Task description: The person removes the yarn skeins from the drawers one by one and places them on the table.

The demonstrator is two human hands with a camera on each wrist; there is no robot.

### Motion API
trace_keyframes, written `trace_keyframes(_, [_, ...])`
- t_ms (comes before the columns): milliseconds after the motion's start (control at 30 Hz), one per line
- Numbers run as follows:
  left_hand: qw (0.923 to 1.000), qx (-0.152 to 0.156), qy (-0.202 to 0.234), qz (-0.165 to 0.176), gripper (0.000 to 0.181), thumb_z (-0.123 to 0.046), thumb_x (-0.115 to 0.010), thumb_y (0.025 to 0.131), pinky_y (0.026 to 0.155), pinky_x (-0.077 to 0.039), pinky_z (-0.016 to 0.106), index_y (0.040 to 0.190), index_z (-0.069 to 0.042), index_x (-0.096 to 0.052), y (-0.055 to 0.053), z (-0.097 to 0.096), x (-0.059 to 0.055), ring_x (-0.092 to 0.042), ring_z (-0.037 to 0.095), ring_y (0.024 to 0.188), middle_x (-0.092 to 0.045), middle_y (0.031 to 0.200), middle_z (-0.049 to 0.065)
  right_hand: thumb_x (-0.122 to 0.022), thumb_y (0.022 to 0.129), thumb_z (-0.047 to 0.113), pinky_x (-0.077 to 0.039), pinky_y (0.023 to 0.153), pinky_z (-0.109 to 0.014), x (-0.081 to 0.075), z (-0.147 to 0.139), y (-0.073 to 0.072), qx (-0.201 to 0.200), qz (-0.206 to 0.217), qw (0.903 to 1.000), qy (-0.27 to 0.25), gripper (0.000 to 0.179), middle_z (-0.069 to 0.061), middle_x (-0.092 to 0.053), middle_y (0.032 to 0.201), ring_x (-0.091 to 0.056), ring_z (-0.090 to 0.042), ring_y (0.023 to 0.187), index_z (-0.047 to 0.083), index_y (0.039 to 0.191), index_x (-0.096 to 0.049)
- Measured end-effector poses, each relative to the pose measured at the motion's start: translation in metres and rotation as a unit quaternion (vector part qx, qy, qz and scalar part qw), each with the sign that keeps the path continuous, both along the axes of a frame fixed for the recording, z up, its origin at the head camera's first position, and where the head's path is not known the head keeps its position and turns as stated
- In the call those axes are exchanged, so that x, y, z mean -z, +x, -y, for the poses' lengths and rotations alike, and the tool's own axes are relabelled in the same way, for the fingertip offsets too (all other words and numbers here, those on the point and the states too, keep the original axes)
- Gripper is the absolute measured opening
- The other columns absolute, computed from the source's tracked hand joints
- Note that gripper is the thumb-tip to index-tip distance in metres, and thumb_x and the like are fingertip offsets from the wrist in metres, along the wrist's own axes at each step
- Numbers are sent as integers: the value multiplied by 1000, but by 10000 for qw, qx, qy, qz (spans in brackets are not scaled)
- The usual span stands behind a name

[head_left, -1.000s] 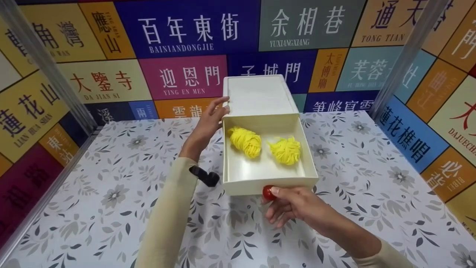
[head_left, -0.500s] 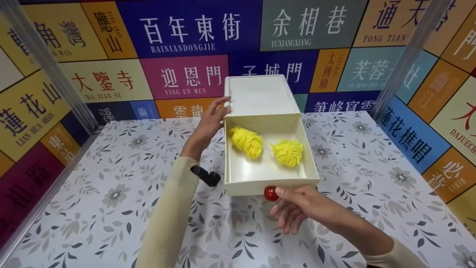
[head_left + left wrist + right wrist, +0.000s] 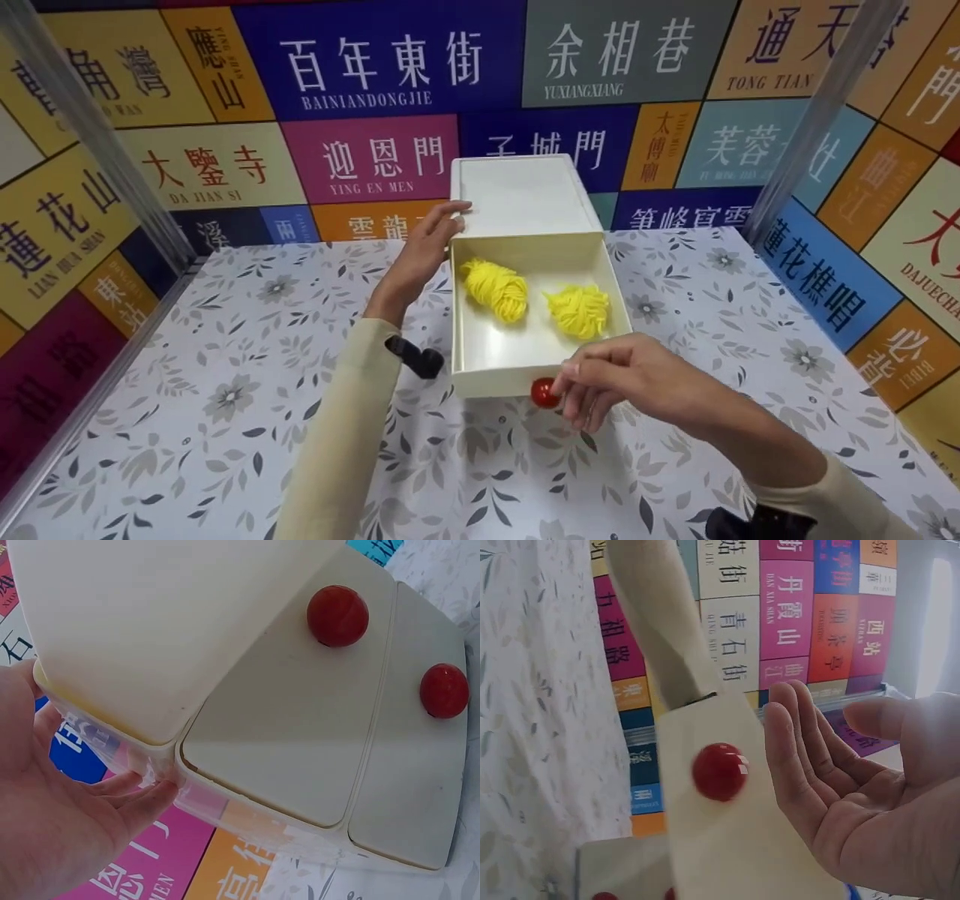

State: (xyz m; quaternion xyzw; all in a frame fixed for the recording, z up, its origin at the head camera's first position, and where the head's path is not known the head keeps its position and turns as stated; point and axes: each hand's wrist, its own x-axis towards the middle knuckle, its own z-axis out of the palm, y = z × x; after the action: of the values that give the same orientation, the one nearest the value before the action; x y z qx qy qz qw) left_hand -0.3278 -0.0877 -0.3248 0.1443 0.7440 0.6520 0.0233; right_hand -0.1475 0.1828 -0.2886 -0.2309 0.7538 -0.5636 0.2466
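Note:
A small white drawer cabinet (image 3: 517,191) stands at the back of the table, its top drawer (image 3: 487,349) pulled out toward me. Two bundles of yellow yarn, one at left (image 3: 496,291) and one at right (image 3: 579,310), lie inside. My left hand (image 3: 424,251) rests its fingers against the cabinet's left side, by the drawer opening. On the drawer's front is a round red knob (image 3: 545,392). Beside it is my right hand (image 3: 637,375), fingers loosely bent; the right wrist view shows that hand (image 3: 840,795) apart from the knob (image 3: 720,771), holding nothing.
Below the drawer, the left wrist view shows two closed drawer fronts with red knobs, an upper one (image 3: 337,615) and a lower one (image 3: 445,690). A floral cloth (image 3: 232,397) covers the table. Panels with printed characters (image 3: 397,60) and clear posts (image 3: 817,112) enclose it.
My right hand has let go of the red knob, its wrist lifting and turning over. The drawer and yarn look the same. The left hand has stayed at the cabinet's side.

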Motion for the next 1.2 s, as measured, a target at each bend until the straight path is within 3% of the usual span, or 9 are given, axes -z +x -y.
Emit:
trace_keyframes(233, [9998, -109, 147, 28, 33, -25, -42, 106, 108, -48, 43, 136, -18, -53, -3, -1, 0, -56, 26, 123, -50, 145, 11, -58, 102, 25, -61, 77, -32, -29, 8, -11, 605, -303, 9960, 580, 35, -13, -72, 106, -70, -19, 93, -4, 119, -66])
trace_keyframes(467, [9994, -186, 234, 201, 30, -25, -45, 105, 109, -47, 43, 133, -19, -55, -2, -2, -1, -57, 25, 121, -56, 138, 13, -59, 100, 26, -60, 83, -30, -40, 18, -30, 1100, -467, 9868, 1090, 36, -15, -69, 123, -67, -23, 106, 1, 126, -65])
trace_keyframes(567, [9994, -237, 159, 213, 30, -27, -48, 104, 103, -50, 40, 132, -21, -55, -1, -2, -1, -59, 24, 118, -57, 138, 12, -60, 100, 29, -58, 88, -32, -46, 23, -39, 1210, -457, 9819, 1381, 37, -13, -68, 128, -65, -27, 113, 5, 128, -64])
trace_keyframes(733, [9994, -234, 168, 213, 30, -28, -52, 103, 95, -51, 37, 132, -21, -55, -2, -3, -1, -60, 23, 113, -59, 137, 12, -64, 97, 37, -55, 96, -39, -53, 31, -55, 1211, -427, 9726, 1938, 41, -11, -66, 132, -64, -28, 114, 12, 131, -64])
trace_keyframes(1000, [9994, -281, 157, 154, 31, -29, -52, 103, 102, -51, 42, 133, -20, -55, -3, -4, -1, -60, 23, 116, -60, 134, 12, -66, 96, 36, -50, 103, -43, -58, 46, -77, 1057, -525, 9662, 2293, 40, -9, -67, 131, -61, -32, 119, 13, 128, -65])
trace_keyframes(1200, [9991, -291, 197, 249, 32, -31, -52, 103, 104, -50, 42, 134, -22, -55, -3, -4, -1, -60, 25, 119, -58, 137, 12, -67, 96, 33, -46, 109, -46, -71, 54, -93, 963, -682, 9622, 2454, 41, -10, -65, 134, -58, -31, 125, 11, 130, -65])
